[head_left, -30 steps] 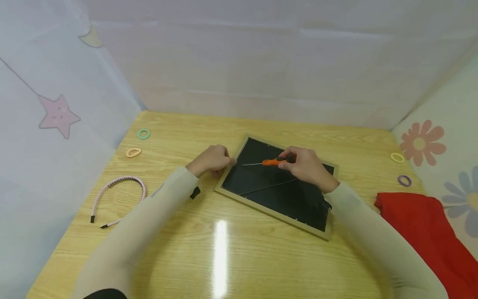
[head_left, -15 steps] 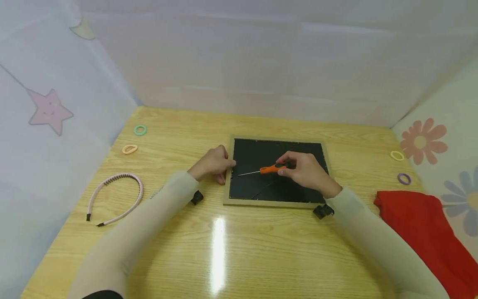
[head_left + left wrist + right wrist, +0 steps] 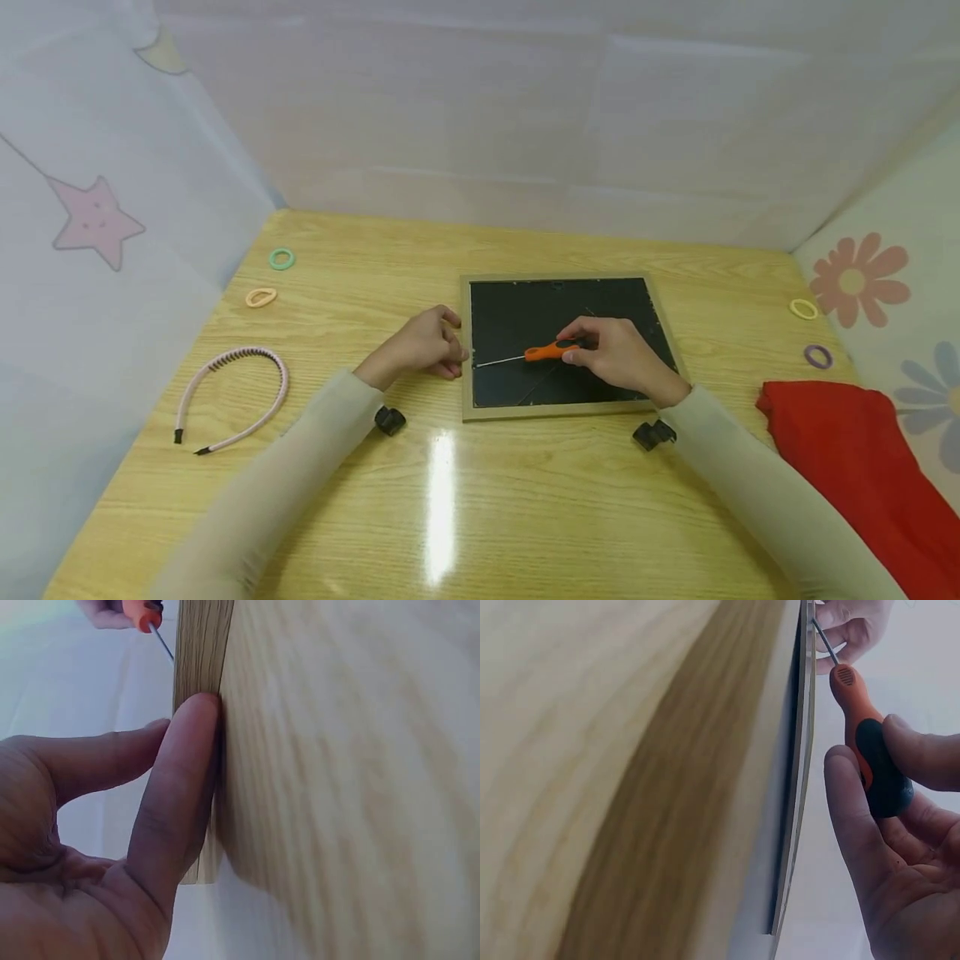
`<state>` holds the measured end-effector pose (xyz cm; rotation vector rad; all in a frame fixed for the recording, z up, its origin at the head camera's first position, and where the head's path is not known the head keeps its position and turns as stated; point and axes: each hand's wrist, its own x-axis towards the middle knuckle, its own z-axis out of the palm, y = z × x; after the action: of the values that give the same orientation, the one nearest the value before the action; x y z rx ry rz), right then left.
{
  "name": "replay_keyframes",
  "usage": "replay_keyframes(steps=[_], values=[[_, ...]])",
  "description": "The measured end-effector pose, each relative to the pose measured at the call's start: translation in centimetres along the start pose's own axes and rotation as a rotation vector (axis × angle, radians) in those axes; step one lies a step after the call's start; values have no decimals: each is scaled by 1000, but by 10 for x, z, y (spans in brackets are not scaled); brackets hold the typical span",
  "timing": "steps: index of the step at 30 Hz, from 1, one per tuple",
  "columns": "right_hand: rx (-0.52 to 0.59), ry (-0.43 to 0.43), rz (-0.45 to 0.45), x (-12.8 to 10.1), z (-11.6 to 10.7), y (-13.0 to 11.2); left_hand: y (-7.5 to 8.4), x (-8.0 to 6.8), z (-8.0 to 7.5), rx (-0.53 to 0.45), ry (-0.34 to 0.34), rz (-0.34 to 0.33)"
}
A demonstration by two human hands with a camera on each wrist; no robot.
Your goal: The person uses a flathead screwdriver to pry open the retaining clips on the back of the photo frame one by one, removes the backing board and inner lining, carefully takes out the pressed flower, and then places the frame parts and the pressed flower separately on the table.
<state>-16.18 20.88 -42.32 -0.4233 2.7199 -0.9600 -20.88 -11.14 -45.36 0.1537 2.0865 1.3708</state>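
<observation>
A picture frame lies on the table with its black backing facing up. My right hand pinches the orange and black handle of a screwdriver between thumb and fingers. The thin metal shaft points left, its tip right at the frame's left inner edge. My left hand is beside the frame's left side. In the left wrist view, one fairly straight finger rests along the wooden side, with the thumb tip near the top edge. The right wrist view shows the screwdriver handle raised above the backing.
A pink headband lies at left, with green and orange rings behind it. Yellow and purple rings lie at right, behind a red cloth. Fabric walls stand behind and at both sides.
The frame has turned from a slant to nearly square with the table. The screwdriver tip has come down to its left edge. The left thumb no longer lies over the frame's rim.
</observation>
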Motion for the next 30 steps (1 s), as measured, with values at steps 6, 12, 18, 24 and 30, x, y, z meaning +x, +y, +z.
replay_keyframes(steps=[6,12,18,24,30], values=[[4,-5,-21,5,-1,5,4,2,2,26,-19,16],[64,-10,-44,8,6,8,6,3,0,39,-25,9],[67,-6,-42,7,13,7,7,5,-2,60,-27,3],[167,-39,-13,12,6,-1,6,7,-2,74,-30,10],[325,12,-45,20,1,-16,7,10,1,67,-43,3]])
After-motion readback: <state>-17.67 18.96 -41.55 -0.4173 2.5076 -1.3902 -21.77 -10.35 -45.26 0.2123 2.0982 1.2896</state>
